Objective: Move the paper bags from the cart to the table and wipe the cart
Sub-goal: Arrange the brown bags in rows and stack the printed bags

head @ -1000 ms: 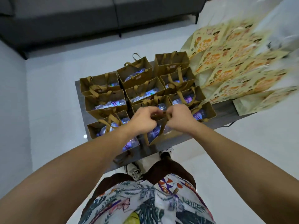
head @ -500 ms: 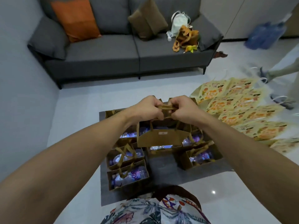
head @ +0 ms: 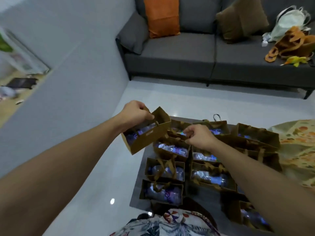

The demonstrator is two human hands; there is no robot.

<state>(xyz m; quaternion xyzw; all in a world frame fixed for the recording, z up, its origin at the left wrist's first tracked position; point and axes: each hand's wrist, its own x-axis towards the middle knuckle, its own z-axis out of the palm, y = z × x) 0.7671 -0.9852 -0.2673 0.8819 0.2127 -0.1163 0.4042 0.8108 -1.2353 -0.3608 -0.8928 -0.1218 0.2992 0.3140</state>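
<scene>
My left hand (head: pixel 136 113) grips the handle of a brown paper bag (head: pixel 148 138) that hangs tilted in the air above the cart's left far corner; plastic bottles show inside it. My right hand (head: pixel 199 136) pinches the ribbon handle of another brown bag (head: pixel 172 149) that stands on the cart. Several more brown paper bags (head: pixel 163 171) with bottles stand in rows on the dark grey cart top (head: pixel 136 200). My forearms cover part of the right-hand rows.
A grey sofa (head: pixel 187 53) with orange and brown cushions stands beyond the cart, with bags lying on its right seat. Yellow patterned bags (head: pixel 300 147) lie at the right edge. A pale wall (head: pixel 68 82) runs along the left, and white floor surrounds the cart.
Both hands held one bag's handles together above the cart. Now my left hand alone carries that bag off to the left, and my right hand has dropped to another bag's handle. My view turned left.
</scene>
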